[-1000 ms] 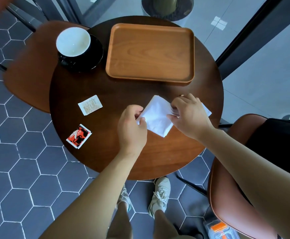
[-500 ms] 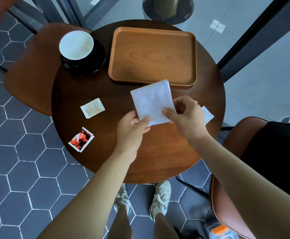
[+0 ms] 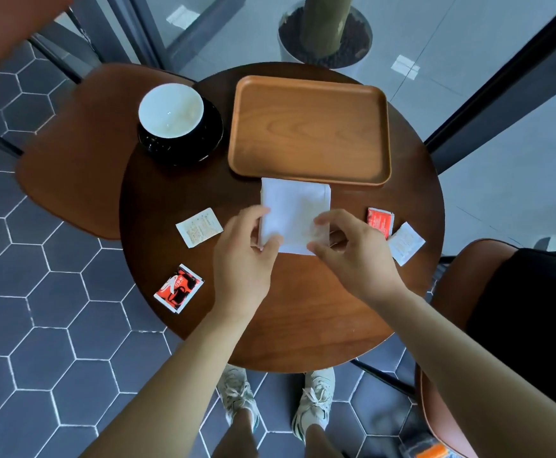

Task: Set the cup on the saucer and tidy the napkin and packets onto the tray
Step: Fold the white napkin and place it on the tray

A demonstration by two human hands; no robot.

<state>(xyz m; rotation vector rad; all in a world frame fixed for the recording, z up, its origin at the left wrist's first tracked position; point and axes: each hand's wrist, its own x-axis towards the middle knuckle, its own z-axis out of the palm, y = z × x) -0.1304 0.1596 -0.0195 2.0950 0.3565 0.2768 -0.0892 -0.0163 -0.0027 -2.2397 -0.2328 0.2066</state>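
Observation:
A folded white napkin [image 3: 294, 209] lies on the round table [image 3: 303, 319], its far edge against the near rim of the empty wooden tray [image 3: 309, 127]. My left hand [image 3: 245, 259] pinches the napkin's near left corner. My right hand [image 3: 352, 256] grips its near right corner between thumb and forefinger. The white-lined cup [image 3: 170, 111] stands on the black saucer [image 3: 212, 133] at the table's far left. A white packet [image 3: 198, 228] and a red-and-black packet [image 3: 179, 288] lie left of my hands. A red packet [image 3: 381, 220] and another white packet [image 3: 405, 243] lie to the right.
A brown chair seat [image 3: 71, 153] butts against the table's left side. Another chair [image 3: 451, 292] with something black on it stands at the right. A round planter [image 3: 324, 31] sits beyond the table by the glass wall. My feet are under the near edge.
The napkin has been folded into a neat rectangle and carried from mid-table up to the tray's near rim. The red and white packets on the right have come into view.

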